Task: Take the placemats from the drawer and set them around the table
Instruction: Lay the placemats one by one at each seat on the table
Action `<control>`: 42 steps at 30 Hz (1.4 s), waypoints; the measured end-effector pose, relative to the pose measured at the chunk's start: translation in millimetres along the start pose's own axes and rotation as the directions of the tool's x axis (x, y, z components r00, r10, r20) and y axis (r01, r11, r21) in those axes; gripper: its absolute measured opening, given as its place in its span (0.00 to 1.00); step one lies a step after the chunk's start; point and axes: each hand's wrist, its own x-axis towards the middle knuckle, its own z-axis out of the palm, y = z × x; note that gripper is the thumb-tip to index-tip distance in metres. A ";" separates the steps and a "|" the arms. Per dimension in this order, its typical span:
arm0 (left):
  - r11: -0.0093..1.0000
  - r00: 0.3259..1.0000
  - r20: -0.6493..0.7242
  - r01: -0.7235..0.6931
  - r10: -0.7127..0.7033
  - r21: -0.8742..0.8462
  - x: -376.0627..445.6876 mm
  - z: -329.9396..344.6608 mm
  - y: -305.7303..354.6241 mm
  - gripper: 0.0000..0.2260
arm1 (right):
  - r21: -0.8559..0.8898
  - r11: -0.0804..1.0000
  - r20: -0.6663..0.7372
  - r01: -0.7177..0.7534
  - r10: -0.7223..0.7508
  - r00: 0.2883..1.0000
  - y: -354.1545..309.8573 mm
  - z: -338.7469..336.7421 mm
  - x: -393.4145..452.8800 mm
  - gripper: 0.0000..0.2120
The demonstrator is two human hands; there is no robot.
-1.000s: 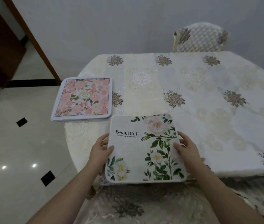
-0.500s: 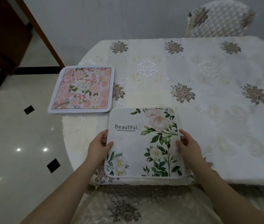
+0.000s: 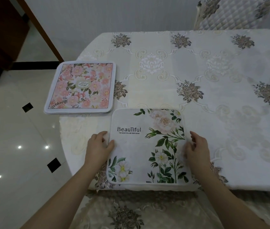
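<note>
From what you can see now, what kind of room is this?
Probably a home dining room: a table under an embroidered floral cloth, a quilted chair at its far side, and two floral placemats being laid out.

The bench (image 3: pixel 197 66) is wearing a cream tablecloth (image 3: pixel 150 63) embroidered with scrolls and dark flower clusters, its edge hanging down at the near side. A pink floral placemat (image 3: pixel 81 87) is lying flat at the bench's left edge, its left part jutting out over the floor. A white placemat (image 3: pixel 147 146) printed with green stems, pale flowers and the word "BeauTiful" is lying at the near edge, its far left corner close beside the pink one.
</note>
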 end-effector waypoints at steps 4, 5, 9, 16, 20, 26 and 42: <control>0.982 0.979 -0.083 -0.186 0.188 0.033 2.7 7.9 15.0 0.18 | 0.003 0.997 -0.042 0.081 -0.080 0.996 -10.2 13.3 1.1 0.18; 0.966 0.963 -0.079 -0.254 0.257 0.048 5.8 12.3 22.6 0.19 | -0.011 0.993 -0.020 0.121 -0.121 0.992 -16.6 18.5 5.1 0.18; 0.892 0.893 -0.048 -0.440 0.447 0.107 32.7 36.2 60.4 0.20 | -0.074 0.945 0.095 0.319 -0.312 0.945 -52.9 49.5 30.5 0.19; 0.785 0.848 0.167 -0.529 0.503 0.321 83.1 80.9 86.9 0.29 | -0.339 0.762 0.313 0.553 -0.462 0.829 -85.8 113.8 77.7 0.30; 0.715 0.829 0.205 -0.555 0.521 0.426 88.1 88.7 78.4 0.27 | -0.499 0.662 0.297 0.559 -0.475 0.828 -76.2 126.8 79.4 0.27; 0.707 0.824 0.239 -0.565 0.514 0.427 88.7 84.3 75.0 0.27 | -0.503 0.675 0.329 0.539 -0.427 0.842 -75.5 120.4 79.8 0.28; 0.749 0.871 0.265 -0.490 0.413 0.446 79.8 40.9 27.5 0.32 | -0.543 0.749 0.268 0.380 -0.273 0.924 -14.0 40.5 88.9 0.31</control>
